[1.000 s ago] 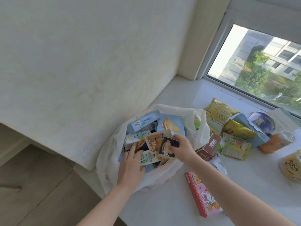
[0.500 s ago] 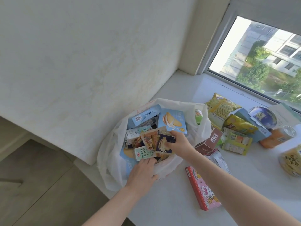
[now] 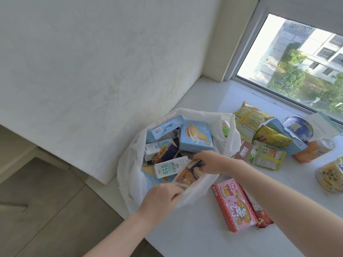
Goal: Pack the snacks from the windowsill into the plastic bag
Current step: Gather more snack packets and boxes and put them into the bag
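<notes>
Plastic bag [image 3: 128,175], white, stands open-mouthed on the windowsill [image 3: 185,238]. All places below are taken from the bag.

Left hand [image 3: 161,199]: at the bag's near rim, fingers curled round the plastic and gripping it. Cannot tell whether they also touch the packet's lower edge.

Right hand [image 3: 209,162]: over the bag's right side. Fingers and thumb pinch the upper end of a snack packet [image 3: 189,173], purple and orange. The packet lies tilted just inside the near rim, its lower end down by the left hand.

Inside the bag:
- milk carton [image 3: 168,169], on its side at the middle, against the held packet's left edge
- blue biscuit box [image 3: 195,136], far side
- blue barcode box [image 3: 165,128], far left
- white carton [image 3: 157,148], just nearer than the barcode box
- small purple packet [image 3: 167,152], between the white carton and the milk carton

Outside the bag, on the sill:
- pink rabbit box [image 3: 234,204], just right of the near rim, with a red packet [image 3: 263,217] showing from under its right side
- brown box [image 3: 243,151], just beside the bag's right wall
- green packet [image 3: 269,157], beyond the brown box
- yellow crisp bag [image 3: 248,115], right of the far rim
- blue round tin [image 3: 297,127] and orange jar [image 3: 313,149], well to the right
</notes>
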